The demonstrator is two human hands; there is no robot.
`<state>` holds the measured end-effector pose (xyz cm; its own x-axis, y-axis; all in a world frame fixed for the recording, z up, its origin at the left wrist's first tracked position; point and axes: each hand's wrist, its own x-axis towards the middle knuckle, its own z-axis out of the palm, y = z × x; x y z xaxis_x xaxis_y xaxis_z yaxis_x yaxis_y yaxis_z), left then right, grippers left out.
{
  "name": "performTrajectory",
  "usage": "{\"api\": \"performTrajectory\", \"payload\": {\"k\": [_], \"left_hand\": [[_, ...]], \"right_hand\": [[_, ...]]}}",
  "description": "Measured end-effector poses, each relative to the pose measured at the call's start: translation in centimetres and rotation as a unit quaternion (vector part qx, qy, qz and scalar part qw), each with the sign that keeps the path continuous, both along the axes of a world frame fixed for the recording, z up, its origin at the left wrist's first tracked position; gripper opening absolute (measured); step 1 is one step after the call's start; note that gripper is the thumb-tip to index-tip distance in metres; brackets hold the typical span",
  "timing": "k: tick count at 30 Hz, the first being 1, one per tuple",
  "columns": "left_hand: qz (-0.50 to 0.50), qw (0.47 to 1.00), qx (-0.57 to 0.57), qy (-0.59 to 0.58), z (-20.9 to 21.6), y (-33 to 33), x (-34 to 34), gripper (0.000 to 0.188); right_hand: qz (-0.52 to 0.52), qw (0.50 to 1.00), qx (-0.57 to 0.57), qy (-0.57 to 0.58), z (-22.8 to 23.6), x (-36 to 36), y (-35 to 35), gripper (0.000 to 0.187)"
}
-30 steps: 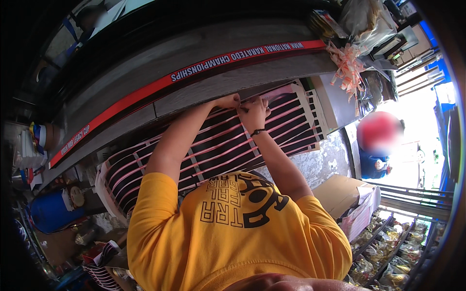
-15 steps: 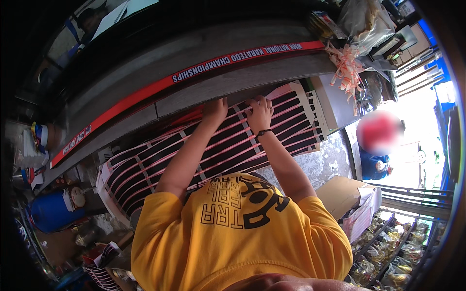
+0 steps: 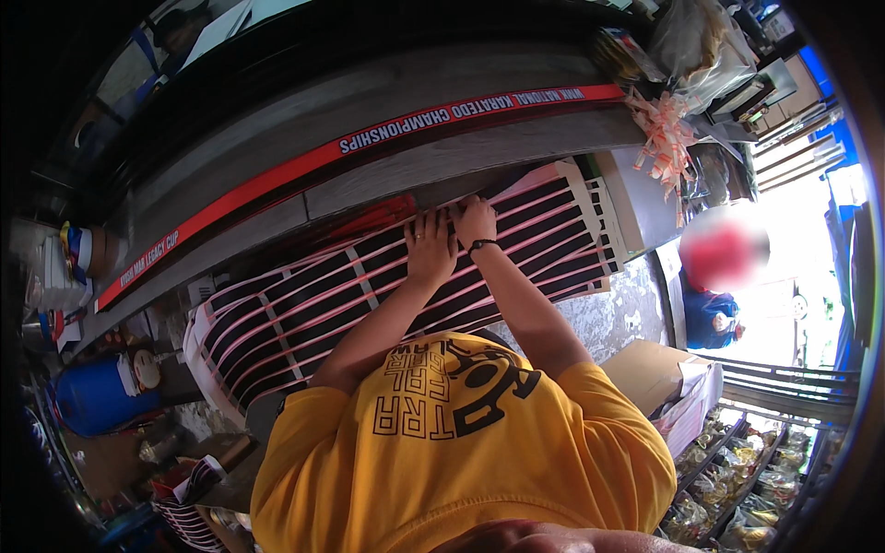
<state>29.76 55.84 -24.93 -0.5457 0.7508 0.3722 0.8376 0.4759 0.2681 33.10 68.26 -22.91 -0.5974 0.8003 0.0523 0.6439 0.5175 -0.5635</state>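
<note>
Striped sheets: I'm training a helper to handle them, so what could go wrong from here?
1. The left hand lies flat on the striped sheets, with the right hand close beside it; uneven pressure might crease them.
2. The sheets' right-hand edges are staggered, so the layers could slip further out of line.
3. Their far side runs close to the counter, so lifting carelessly might catch an edge.

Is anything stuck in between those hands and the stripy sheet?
Nothing that shows. The left hand lies on the striped sheet, and the right hand seems to rest there too; under the palms is hidden. The grey table lies beyond them, not between.
</note>
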Motion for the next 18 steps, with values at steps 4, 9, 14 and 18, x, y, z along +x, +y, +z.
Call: {"api": "performTrajectory", "payload": {"k": [4,9,14,18], "left_hand": [[0.001,1.0,0.014,0.011,0.1,0.1,0.2,0.058],[-0.004,1.0,0.017,0.001,0.1,0.0,0.1,0.06],[0.0,0.999,0.039,0.02,0.0,0.0,0.1,0.061],[0.009,0.999,0.044,0.028,-0.1,0.0,0.2,0.06]], "right_hand": [[0.033,0.996,-0.031,-0.079,0.1,-1.3,1.0,0.036],[0.003,0.995,0.045,-0.091,-0.5,-2.0,0.1,0.034],[0.002,0.998,-0.017,-0.068,-0.6,-1.5,-0.1,0.037],[-0.024,0.995,-0.078,-0.05,-0.5,-1.7,0.7,0.038]]}}
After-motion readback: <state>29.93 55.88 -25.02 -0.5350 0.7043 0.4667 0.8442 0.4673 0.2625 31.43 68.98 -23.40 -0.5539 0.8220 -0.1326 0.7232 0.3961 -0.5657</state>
